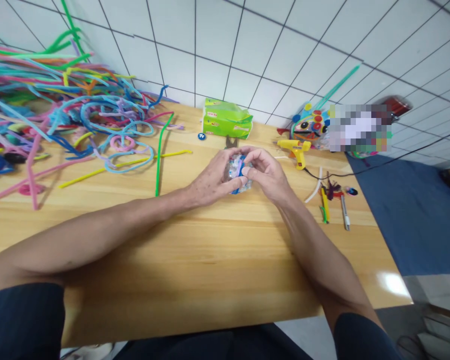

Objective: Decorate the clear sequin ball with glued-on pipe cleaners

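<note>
Between my two hands, over the middle of the wooden table, is a small rounded clear plastic piece [232, 167] with blue and purple bits on it. My left hand [214, 181] grips its left side, the thumb laid along the near edge. On the other side my right hand [269, 175] holds it, thumb and fingers pressing near a blue part. The fingers hide much of the piece, so its exact kind is unclear. Just behind it lies a dark tool [231, 142], partly covered by my hands. A blue button [201, 136] rests to the left of that tool.
Many coloured pipe cleaners [108, 110] pile up at the left. A green tissue pack [227, 120] stands near the tiled wall. To the right are a yellow glue gun [298, 150] with a black cord, a decorated colourful object [309, 122], a yellow cutter [324, 204] and a pen [345, 212].
</note>
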Demonstrator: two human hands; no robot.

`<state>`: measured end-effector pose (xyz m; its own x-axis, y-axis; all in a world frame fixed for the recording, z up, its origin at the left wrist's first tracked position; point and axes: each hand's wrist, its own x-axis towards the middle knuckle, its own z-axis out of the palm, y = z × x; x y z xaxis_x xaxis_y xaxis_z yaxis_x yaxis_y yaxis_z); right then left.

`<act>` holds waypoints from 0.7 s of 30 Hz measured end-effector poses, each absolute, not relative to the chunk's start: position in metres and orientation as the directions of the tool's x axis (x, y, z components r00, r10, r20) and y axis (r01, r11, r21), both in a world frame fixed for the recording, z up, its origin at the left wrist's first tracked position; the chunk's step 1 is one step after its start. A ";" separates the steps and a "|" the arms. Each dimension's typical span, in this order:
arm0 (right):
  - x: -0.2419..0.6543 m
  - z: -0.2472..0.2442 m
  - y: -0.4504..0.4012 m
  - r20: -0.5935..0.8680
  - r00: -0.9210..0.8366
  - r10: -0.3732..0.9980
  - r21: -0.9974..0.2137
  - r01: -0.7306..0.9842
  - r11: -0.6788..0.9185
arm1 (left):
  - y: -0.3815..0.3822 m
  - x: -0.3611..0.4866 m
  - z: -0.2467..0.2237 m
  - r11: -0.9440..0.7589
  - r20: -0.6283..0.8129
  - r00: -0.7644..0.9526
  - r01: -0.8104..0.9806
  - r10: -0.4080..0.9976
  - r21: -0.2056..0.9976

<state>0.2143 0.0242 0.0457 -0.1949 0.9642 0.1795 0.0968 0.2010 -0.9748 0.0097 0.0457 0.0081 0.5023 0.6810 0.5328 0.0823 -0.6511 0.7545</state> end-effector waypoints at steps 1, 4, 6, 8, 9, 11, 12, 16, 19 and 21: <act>0.214 0.046 0.024 0.176 -0.188 0.966 -0.978 0.079 0.193 | 0.045 0.010 0.007 -0.650 0.534 0.495 0.086 0.686 0.755; 0.213 0.047 0.024 0.167 -0.177 0.970 -0.983 0.050 0.179 | 0.043 0.010 0.005 -0.661 0.542 0.486 0.105 0.686 0.743; 0.214 0.050 0.025 0.166 -0.171 0.971 -0.984 0.039 0.175 | 0.042 0.009 0.006 -0.675 0.551 0.489 0.112 0.676 0.729; 0.216 0.053 0.024 0.169 -0.168 0.971 -0.983 0.039 0.178 | 0.042 0.010 0.006 -0.688 0.562 0.493 0.110 0.664 0.717; 0.217 0.054 0.024 0.174 -0.169 0.970 -0.982 0.046 0.184 | 0.041 0.010 0.007 -0.694 0.567 0.493 0.108 0.660 0.712; 0.219 0.057 0.022 0.190 -0.178 0.965 -0.975 0.083 0.207 | 0.041 0.010 0.006 -0.699 0.575 0.489 0.108 0.656 0.707; 0.219 0.058 0.021 0.200 -0.186 0.962 -0.969 0.111 0.223 | 0.041 0.010 0.006 -0.701 0.577 0.486 0.110 0.656 0.705; 0.215 0.056 0.020 0.231 -0.185 0.955 -0.940 0.211 0.269 | 0.041 0.011 0.004 -0.725 0.599 0.483 0.118 0.639 0.679; 0.213 0.052 0.021 0.231 -0.167 0.958 -0.938 0.223 0.265 | 0.041 0.011 0.004 -0.741 0.612 0.489 0.116 0.622 0.661; 0.212 0.050 0.022 0.224 -0.166 0.960 -0.943 0.212 0.256 | 0.040 0.011 0.004 -0.741 0.609 0.491 0.120 0.623 0.661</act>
